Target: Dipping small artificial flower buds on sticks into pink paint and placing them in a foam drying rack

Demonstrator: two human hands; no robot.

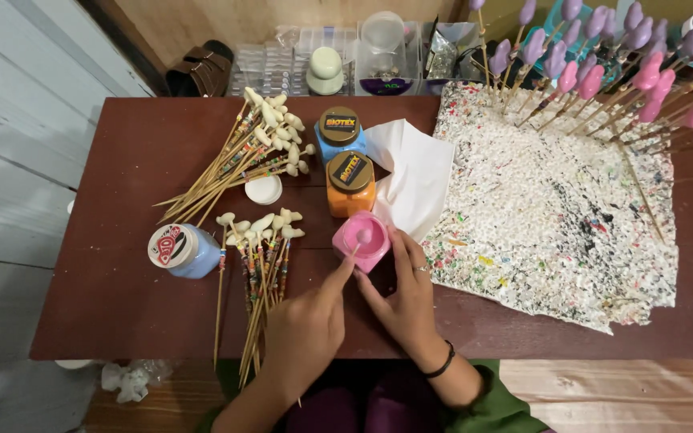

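Both hands meet at centre: left hand (306, 329) fingers pinched, right hand (405, 297) fingers curled, wrists low.

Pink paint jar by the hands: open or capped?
Open. The pink paint jar shows bare pink paint at its mouth, no lid on; the right hand steadies it.

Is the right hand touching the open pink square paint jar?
Touching. The head view shows the right hand with its fingers pressed against the side of the open pink square paint jar.
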